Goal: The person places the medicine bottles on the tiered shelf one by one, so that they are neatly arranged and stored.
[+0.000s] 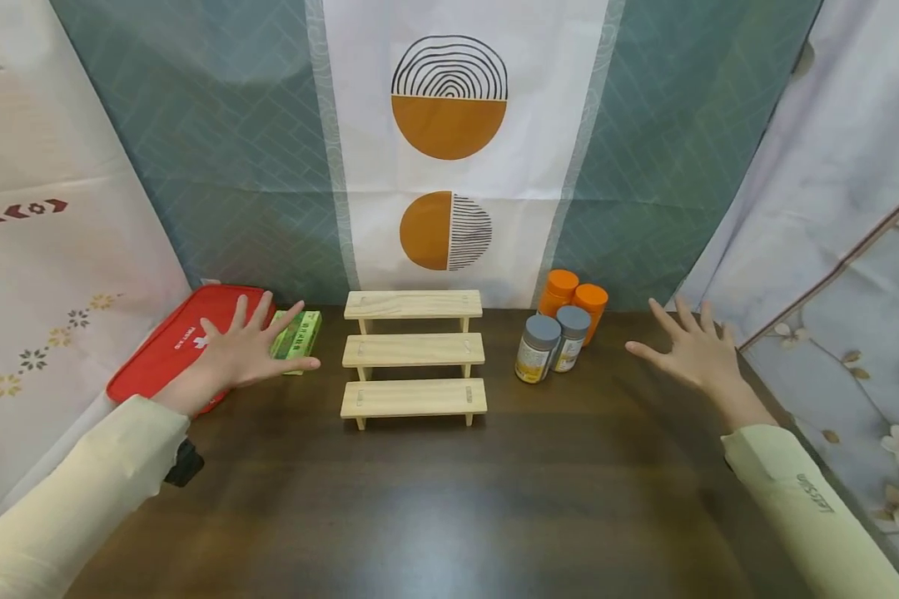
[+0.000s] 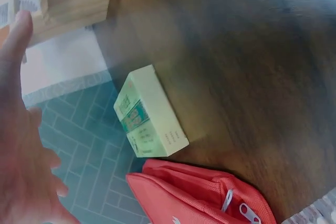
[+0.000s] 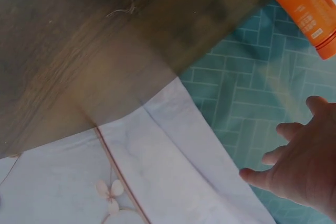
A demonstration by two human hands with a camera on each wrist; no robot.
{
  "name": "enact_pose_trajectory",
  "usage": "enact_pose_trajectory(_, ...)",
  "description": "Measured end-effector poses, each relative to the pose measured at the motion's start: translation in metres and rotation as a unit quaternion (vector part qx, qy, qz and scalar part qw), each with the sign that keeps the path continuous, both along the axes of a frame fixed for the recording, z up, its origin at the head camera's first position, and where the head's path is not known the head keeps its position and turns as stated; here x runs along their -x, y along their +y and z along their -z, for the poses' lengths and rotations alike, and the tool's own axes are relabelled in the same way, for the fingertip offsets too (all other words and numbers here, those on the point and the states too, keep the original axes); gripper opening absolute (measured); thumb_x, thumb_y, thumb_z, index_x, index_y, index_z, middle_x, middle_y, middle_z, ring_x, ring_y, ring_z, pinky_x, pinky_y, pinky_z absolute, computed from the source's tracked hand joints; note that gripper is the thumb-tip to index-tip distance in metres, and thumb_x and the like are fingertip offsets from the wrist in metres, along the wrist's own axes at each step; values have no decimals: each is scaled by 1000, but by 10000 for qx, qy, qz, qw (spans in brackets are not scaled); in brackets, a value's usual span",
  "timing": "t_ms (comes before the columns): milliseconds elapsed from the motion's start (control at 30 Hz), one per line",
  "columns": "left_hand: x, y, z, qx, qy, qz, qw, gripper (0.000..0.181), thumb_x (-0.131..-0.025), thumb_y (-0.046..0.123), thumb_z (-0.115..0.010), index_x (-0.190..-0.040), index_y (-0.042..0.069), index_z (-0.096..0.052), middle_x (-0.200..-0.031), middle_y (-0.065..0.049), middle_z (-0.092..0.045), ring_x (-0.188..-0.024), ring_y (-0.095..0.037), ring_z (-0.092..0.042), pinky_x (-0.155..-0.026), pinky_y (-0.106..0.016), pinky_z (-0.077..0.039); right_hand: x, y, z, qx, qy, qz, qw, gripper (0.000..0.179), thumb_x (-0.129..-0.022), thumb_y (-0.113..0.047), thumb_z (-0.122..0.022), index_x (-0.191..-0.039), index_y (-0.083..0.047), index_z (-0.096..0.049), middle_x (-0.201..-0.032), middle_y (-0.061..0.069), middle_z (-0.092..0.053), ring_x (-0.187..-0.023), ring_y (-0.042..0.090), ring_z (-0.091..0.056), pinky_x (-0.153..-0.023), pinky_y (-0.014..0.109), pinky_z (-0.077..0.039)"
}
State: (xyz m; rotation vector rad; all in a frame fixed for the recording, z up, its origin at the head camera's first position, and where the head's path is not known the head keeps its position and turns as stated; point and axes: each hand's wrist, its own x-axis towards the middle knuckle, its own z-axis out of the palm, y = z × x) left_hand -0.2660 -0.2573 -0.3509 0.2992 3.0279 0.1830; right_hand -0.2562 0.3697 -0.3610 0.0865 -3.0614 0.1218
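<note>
- Beyond both grips hangs a creased teal cloth with a brick-like pattern, parted by a smooth white panel bearing ochre and line-drawn circles.
- Beneath both grips lies a dark, glossy, wood-grained surface.
- The left grip is spread wide, fingers splayed, holding nothing.
- Under it and to its left lies a red fabric pouch, rounded at the corners, with zip pulls showing in the left wrist view.
- Just right of its fingers sits a flat, green, straight-edged box.
- The right grip is equally wide and holds nothing.
- To its left cluster two orange-lidded bottles and two grey-lidded cylindrical jars.
- Between the grips, nearer the left, stands a pale three-step wooden rack.
</note>
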Motion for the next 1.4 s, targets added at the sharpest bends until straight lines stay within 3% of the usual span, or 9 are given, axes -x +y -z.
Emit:
enact_pose_trajectory(267, -23, 5, 10, -6, 20, 127, 9999, 107, -79, 77, -53, -158, 25, -5, -160, -30, -1, -143, -59, 2, -95, -87, 1, 1, -20, 0, -118, 164, -243, 9995, 95, -86, -77, -42, -158, -25, -8, -162, 24, -8, -144, 58, 1, -106, 76, -7)
enact_pose_trajectory(467, -41, 32, 21, -14, 226, 656, 9976, 107, -77, 78, -56, -158, 23, -12, -162, -24, -8, -146, -55, -3, -99, -85, -1, -3, -26, -3, -14, 422, -292, 9987, 93, -87, -75, -45, -158, -26, -10, -162, 24, -10, -144, 58, -5, -106, 74, -10)
enact_pose_trajectory(667, -48, 56, 32, -97, 474, 1091, 9928, 109, -78, 75, -58, -158, 16, -14, -163, -20, -14, -146, -50, -17, -106, -79, -10, -6, -42, -3, 535, 724, -472, 9948, 90, -87, -69, -51, -157, -23, -18, -159, 25, -22, -144, 55, -13, -106, 74, -16)
enact_pose_trajectory(767, -50, 66, 37, -336, 519, 1196, 9909, 109, -79, 72, -61, -157, 11, -16, -162, -21, -15, -146, -47, -23, -109, -74, -15, -4, -49, -1, 1105, 873, -638, 9880, 86, -89, -60, -57, -156, -17, -23, -155, 26, -28, -141, 54, -19, -105, 73, -20)
enact_pose_trajectory(900, -51, 73, 43, -819, 559, 1162, 9883, 109, -79, 67, -66, -156, 6, -18, -161, -27, -13, -142, -49, -30, -108, -69, -28, 2, -58, 6, 1987, 1044, -918, 9701, 80, -90, -44, -65, -152, -8, -31, -150, 29, -35, -133, 52, -25, -105, 68, -20)
enact_pose_trajectory(1133, -47, 77, 53, -1836, 505, 1188, 9745, 110, -75, 45, -82, -155, 5, -18, -158, -33, -14, -139, -53, -32, -102, -65, -38, 11, -71, 23, 2798, 1286, -1241, 9433, 70, -86, -22, -73, -143, 3, -41, -136, 32, -49, -125, 47, -37, -103, 58, -20)
enact_pose_trajectory(1267, -45, 79, 56, -2351, 422, 1259, 9629, 110, -73, 33, -86, -153, 0, -18, -156, -31, -20, -141, -48, -30, -106, -61, -36, 12, -76, 26, 3110, 1020, -1035, 9392, 67, -89, -21, -71, -144, 1, -41, -136, 31, -49, -126, 46, -33, -103, 59, -23)
enact_pose_trajectory(1400, -44, 83, 59, -2617, 380, 1258, 9562, 109, -73, 28, -86, -152, -3, -17, -154, -28, -27, -141, -43, -33, -110, -57, -35, 12, -79, 27, 3163, 869, -832, 9410, 67, -90, -23, -70, -146, 0, -40, -137, 29, -49, -124, 45, -35, -101, 58, -28)
